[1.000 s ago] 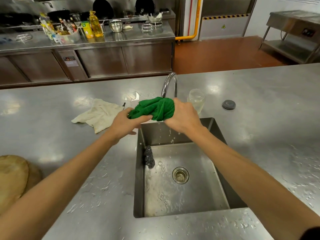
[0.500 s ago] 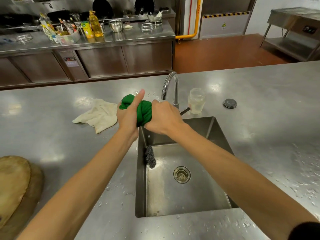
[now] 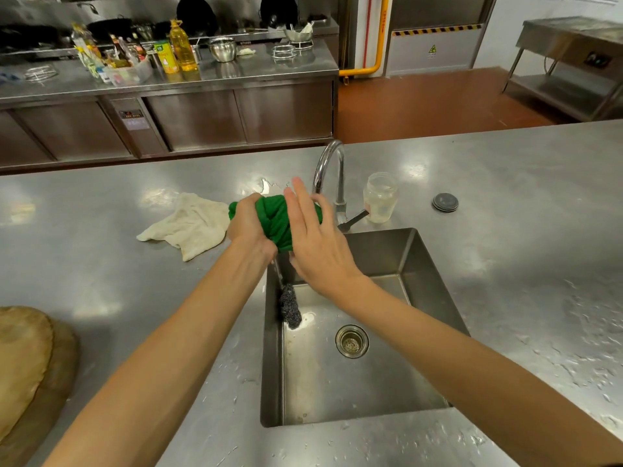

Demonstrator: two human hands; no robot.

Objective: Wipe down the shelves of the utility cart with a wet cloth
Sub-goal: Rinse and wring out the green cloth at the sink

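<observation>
Left hand fisted on the twisted green cloth above the sink corner, roll lying left-right; right hand beside it, fingers spread, ready to regrip

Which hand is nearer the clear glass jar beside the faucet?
Right. The right hand, fingers spread, sits just left of the clear glass jar; the left hand, gripping the twisted green cloth, is farther left.
</observation>
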